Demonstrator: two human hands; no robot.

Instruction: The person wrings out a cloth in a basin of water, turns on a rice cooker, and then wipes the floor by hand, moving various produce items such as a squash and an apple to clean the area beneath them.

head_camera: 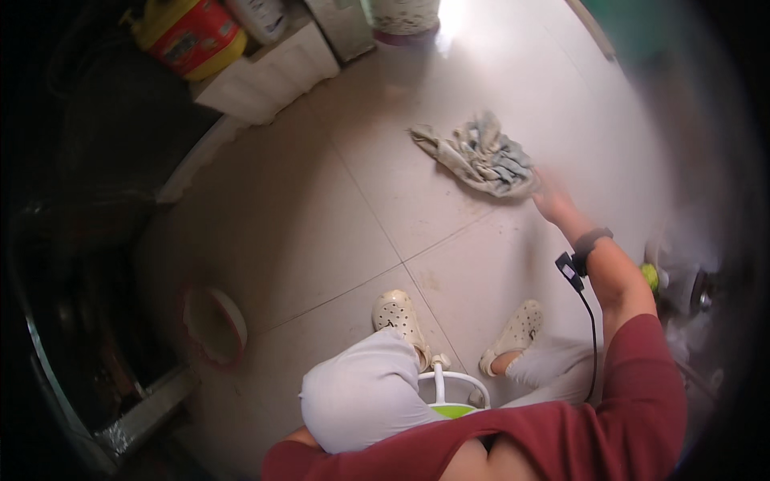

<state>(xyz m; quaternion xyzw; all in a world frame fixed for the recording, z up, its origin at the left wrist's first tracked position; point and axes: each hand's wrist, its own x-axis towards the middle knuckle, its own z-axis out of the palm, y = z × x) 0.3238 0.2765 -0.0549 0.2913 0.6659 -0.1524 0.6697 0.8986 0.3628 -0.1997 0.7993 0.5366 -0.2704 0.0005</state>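
Observation:
A crumpled, stained grey-beige rag [481, 157] lies bunched on the tiled floor [337, 240] ahead of me. My right hand [552, 195] is at its right-hand edge, blurred, with the fingertips closed on the cloth. Around that wrist sits a black band [592, 242] with a small black plug [569, 272] and a cable running back along the arm. My left hand is out of view; only a bit of the left forearm [304, 437] shows beside my knee.
I sit on a low wheeled stool [454, 410], cream clogs [398, 315] on the floor. A red-rimmed basin [231, 324] stands left. Yellow jug [195, 42] and white bottle [261, 18] sit on a ledge [274, 75]; a bucket-like container [404, 21] is at the back. Blurred clutter [686, 288] lies right.

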